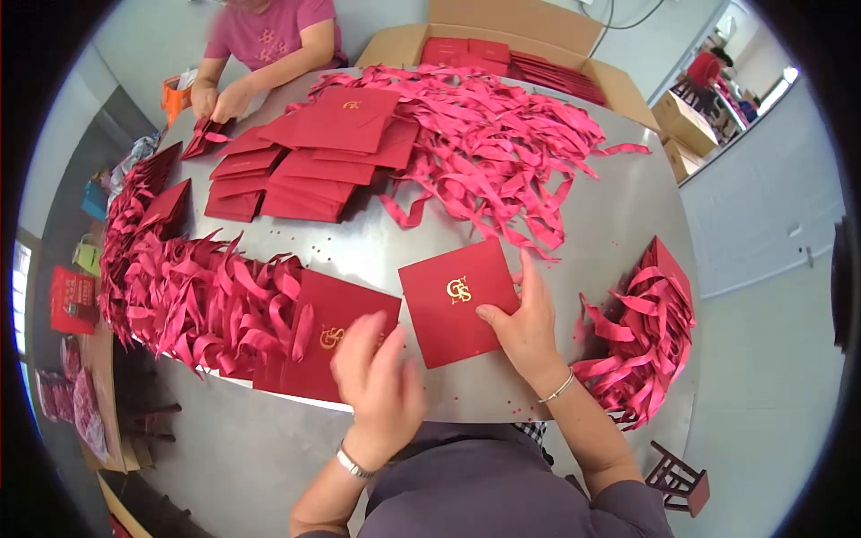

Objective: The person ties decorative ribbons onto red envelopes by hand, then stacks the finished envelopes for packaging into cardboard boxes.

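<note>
My right hand [527,325] grips a flat red paper bag [448,323] with a gold emblem by its right edge, thumb on the front and fingers behind. The bag is tilted over the metal table. My left hand [381,386], somewhat blurred, is open with its fingers apart. It overlaps another red bag [354,305] with the same gold emblem, which lies at the near end of a long row of bags with pink-red ribbons [211,300]. No object shows in the left hand.
A heap of loose ribbons [502,143] and stacked flat red bags [332,134] cover the far side of the metal table [619,206]. Ribboned bags [641,350] stand at the right. A co-worker's hands [222,100] hold a bag. Behind is a cardboard box [520,22]; a stool [679,480] stands below.
</note>
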The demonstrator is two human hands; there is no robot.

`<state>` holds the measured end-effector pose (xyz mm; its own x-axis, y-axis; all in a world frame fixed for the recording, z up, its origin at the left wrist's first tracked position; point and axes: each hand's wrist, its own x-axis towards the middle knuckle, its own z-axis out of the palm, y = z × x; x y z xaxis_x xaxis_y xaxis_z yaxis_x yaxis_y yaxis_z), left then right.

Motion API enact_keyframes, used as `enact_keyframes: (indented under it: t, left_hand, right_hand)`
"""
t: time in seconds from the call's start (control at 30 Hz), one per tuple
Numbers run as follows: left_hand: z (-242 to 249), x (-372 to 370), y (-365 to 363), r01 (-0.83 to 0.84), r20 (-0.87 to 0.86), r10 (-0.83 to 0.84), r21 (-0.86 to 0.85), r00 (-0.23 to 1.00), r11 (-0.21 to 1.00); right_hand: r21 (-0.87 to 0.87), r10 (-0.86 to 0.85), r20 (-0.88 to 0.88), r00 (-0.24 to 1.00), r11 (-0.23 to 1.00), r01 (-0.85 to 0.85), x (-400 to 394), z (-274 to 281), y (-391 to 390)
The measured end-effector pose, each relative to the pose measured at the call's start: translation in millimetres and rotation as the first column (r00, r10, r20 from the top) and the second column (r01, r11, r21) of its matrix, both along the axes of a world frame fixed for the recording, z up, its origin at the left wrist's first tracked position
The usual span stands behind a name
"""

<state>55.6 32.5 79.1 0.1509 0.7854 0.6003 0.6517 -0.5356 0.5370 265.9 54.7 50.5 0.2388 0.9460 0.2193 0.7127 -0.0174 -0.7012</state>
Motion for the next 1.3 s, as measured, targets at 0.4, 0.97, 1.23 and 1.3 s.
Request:
enact_keyframes:
  t: [0.4,0.97,1.23,1.3]
  left_hand:
    - [-35,64,58,0.242,-0.132,-0.305,-0.355,0.943,0.903]
    - [-45,34,29,0.282,0.022,-0.296,-0.38,0.955,0.881]
    - [-41,37,28,0.278,0.004,-0.3,-0.39,0.954,0.878]
    - [-40,37,29,0.267,-0.008,-0.296,-0.409,0.955,0.873]
  right_hand:
    - [-0.153,0.075,-0.045,0.996,0.985,-0.081,19,-7,-44]
    - [-0.266,0.413,0.161,0.896,0.893,-0.364,49,63,-67]
    - [-0.111,0.225,0.147,0.963,0.971,-0.21,22,42,-32]
    - [-0.144,0.188,0.131,0.973,0.975,-0.169,-2,25,17]
